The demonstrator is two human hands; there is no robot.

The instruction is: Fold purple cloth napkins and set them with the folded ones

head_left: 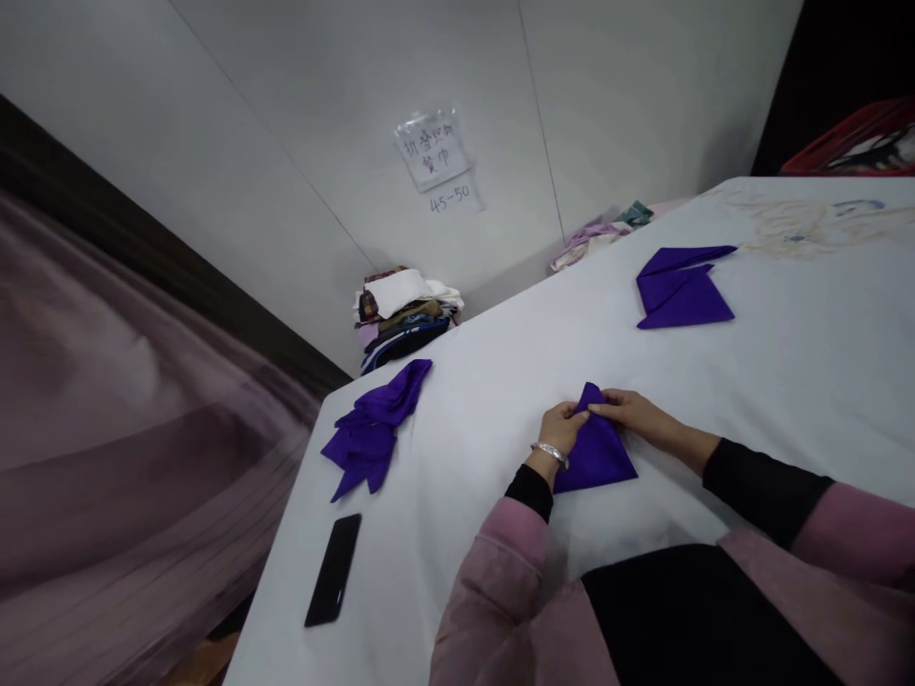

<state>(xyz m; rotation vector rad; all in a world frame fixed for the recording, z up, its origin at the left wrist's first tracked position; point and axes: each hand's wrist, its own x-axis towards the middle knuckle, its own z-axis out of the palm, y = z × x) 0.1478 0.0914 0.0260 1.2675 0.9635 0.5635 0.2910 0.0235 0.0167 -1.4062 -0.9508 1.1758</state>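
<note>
A purple cloth napkin [599, 459], folded into a triangle-like shape, lies on the white-covered table in front of me. My left hand [561, 429], with a silver bracelet at the wrist, pinches its left side near the upper point. From the other side, my right hand [630, 412] has its thumb on top of the napkin and its fingers at the edge. Both thumbs nearly meet just below the tip. Part of the napkin's lower left is hidden by my left hand and wrist.
A folded purple napkin [684, 291] lies at the upper right, and bunched purple napkins [372, 424] at the left. Below those is a black phone [333, 570]. Stacked clothes [404, 314] stand past the table's [486, 381] far edge, before a wall with a paper sign [434, 151].
</note>
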